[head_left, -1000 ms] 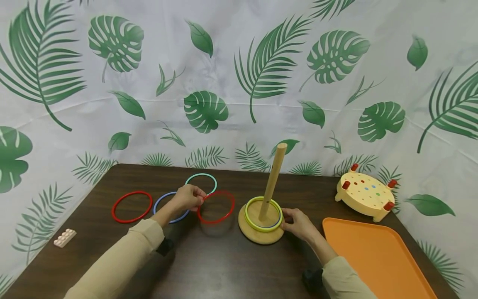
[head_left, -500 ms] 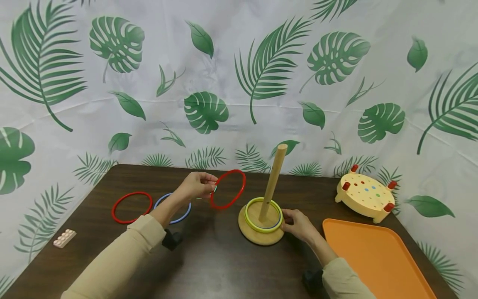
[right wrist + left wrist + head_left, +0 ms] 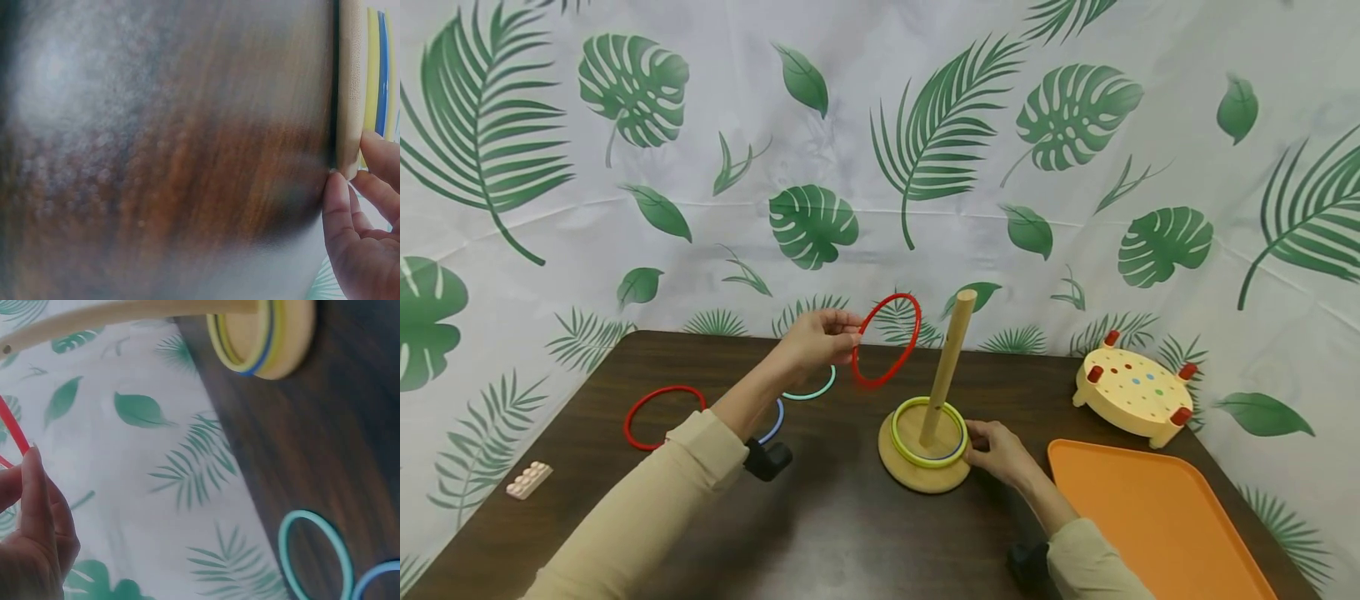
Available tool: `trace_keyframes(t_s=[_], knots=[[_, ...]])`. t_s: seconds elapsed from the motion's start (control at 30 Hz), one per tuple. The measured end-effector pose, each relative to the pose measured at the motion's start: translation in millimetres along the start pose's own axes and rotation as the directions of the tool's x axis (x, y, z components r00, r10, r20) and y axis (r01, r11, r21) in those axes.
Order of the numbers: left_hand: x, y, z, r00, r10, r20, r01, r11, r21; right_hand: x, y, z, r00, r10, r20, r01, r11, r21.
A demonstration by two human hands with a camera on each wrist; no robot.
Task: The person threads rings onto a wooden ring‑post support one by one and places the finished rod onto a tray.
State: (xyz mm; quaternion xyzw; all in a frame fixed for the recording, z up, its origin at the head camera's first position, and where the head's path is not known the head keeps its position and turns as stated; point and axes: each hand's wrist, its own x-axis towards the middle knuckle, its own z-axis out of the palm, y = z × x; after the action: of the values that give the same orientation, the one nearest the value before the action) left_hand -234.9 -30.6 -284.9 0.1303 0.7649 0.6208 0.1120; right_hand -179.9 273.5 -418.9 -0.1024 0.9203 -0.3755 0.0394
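Note:
My left hand [image 3: 820, 340] pinches a red ring [image 3: 918, 321] by its left side. The ring hangs tilted in the air, left of a wooden peg [image 3: 953, 358]. That peg stands on a round wooden base [image 3: 917, 480]. Around its foot lie yellow rings [image 3: 215, 344] with a blue ring [image 3: 381, 75] between them. My right hand [image 3: 1000, 452] grips the right edge of the base, thumb on one face and fingers on the other in the right wrist view. In the left wrist view, only part of the held red ring [image 3: 14, 425] shows.
Another red ring [image 3: 628, 425], a blue ring [image 3: 780, 417] and a teal ring [image 3: 808, 396] lie on the left of the table, partly behind my left arm. A small pale pink block [image 3: 529, 481] is far left. At right are an orange tray [image 3: 1150, 500] and a yellow board with red pegs [image 3: 1138, 387].
My left hand has lifted the red ring off the table, up and to the right, tipping it nearly upright. The right hand has stayed at the base.

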Motion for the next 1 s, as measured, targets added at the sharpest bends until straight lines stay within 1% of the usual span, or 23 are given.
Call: trace_keyframes(t_s=[0.13,0.27,0.37,0.47,0.57,0.77,0.87,1.0], knots=[[3.6,12.9,7.5,1.000,0.020,0.008,-0.020,1.000,-0.020,0.7,0.1,0.9,1.000,0.014,-0.006,-0.014,1.000,0.009],[6.0,24.1,16.3,0.999,0.052,0.010,-0.051,0.998,-0.030,0.8,0.0,0.5,1.000,0.002,-0.004,-0.002,1.000,0.012],[8.9,30.5,23.1,0.997,0.071,0.002,-0.071,0.997,-0.043,0.4,-0.5,0.0,1.000,-0.009,0.002,0.009,1.000,0.010],[13.6,34.4,30.1,0.997,0.081,-0.001,-0.081,0.995,-0.066,-0.3,-1.5,0.4,1.000,0.002,-0.002,-0.002,1.000,0.007],[17.4,36.3,36.5,0.997,0.078,-0.006,-0.078,0.993,-0.084,-1.1,-2.5,0.9,1.000,0.013,-0.009,-0.013,1.000,0.002],[22.0,37.1,46.9,0.998,0.068,-0.014,-0.069,0.995,-0.074,-2.3,-2.0,1.2,1.000,0.020,-0.014,-0.020,1.000,0.000],[24.5,34.8,51.9,0.997,0.070,-0.018,-0.071,0.996,-0.059,-2.3,-1.3,1.0,1.000,0.019,-0.015,-0.019,1.000,-0.002],[28.3,27.7,58.0,0.998,0.063,-0.021,-0.064,0.997,-0.046,-1.8,-0.4,0.7,1.000,0.013,-0.014,-0.013,1.000,0.000]])
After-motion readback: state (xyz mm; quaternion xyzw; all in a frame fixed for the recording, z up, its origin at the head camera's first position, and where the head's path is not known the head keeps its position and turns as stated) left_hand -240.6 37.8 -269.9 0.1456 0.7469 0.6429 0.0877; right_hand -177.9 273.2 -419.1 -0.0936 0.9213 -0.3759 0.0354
